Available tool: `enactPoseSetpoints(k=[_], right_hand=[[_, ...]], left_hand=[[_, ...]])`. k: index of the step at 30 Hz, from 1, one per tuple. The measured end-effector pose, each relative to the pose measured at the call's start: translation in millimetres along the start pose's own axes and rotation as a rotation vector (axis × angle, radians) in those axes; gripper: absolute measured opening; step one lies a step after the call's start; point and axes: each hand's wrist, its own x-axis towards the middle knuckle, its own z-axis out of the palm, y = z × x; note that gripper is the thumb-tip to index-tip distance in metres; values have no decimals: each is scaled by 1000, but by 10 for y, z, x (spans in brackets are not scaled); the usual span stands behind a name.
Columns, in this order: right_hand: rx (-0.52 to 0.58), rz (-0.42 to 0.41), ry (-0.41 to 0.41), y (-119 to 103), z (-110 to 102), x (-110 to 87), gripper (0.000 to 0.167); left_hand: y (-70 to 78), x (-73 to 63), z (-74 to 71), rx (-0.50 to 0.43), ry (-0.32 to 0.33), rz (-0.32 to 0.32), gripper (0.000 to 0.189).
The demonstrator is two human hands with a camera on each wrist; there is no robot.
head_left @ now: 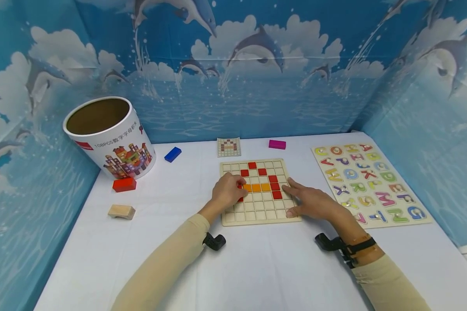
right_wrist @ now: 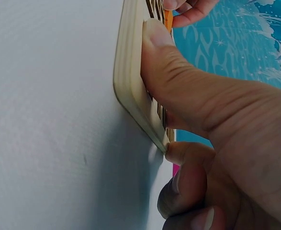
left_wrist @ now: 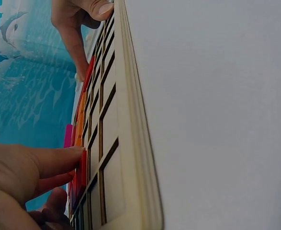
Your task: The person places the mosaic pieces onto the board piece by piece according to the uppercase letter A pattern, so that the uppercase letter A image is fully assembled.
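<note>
A wooden grid board (head_left: 253, 216) lies on the table, with red tiles (head_left: 273, 179) and a row of orange tiles (head_left: 255, 188) set in its squares. My left hand (head_left: 226, 190) is over the board's left side, its thumb and index finger pinching a red tile (left_wrist: 83, 170) at the left end of the orange row. Those fingers partly hide the tiles there. On the right side, my right hand (head_left: 313, 202) rests with fingers spread. Its thumb (right_wrist: 164, 48) presses the board's near right corner area, and another fingertip touches the edge.
Behind the board lie a small pattern card (head_left: 228, 153) and a magenta block (head_left: 277, 144). An alphabet puzzle board (head_left: 358, 190) is at right. Leftward are a white tub (head_left: 136, 142), a blue block (head_left: 173, 154), a red block (head_left: 124, 185) and a wooden block (head_left: 121, 211).
</note>
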Motion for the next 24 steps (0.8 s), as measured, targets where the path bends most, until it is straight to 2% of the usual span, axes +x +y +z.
enactPoseSetpoints(k=[6, 9, 12, 18, 24], right_hand=[[-5, -5, 4, -15, -4, -9, 100], [-4, -6, 5, -28, -12, -13, 99], [-4, -8, 1, -30, -18, -9, 99], [-2, -3, -5, -19, -19, 2, 101], [-35, -31, -29, -31, -66, -12, 98]], left_hand=[[11, -22, -26, -19, -13, -15, 29], [5, -24, -69, -57, -4, -27, 35], [-25, -18, -128, -133, 12, -45, 41], [-174, -55, -297, -274, 21, -106, 51], [-439, -95, -505, -271, 90, -140, 50]])
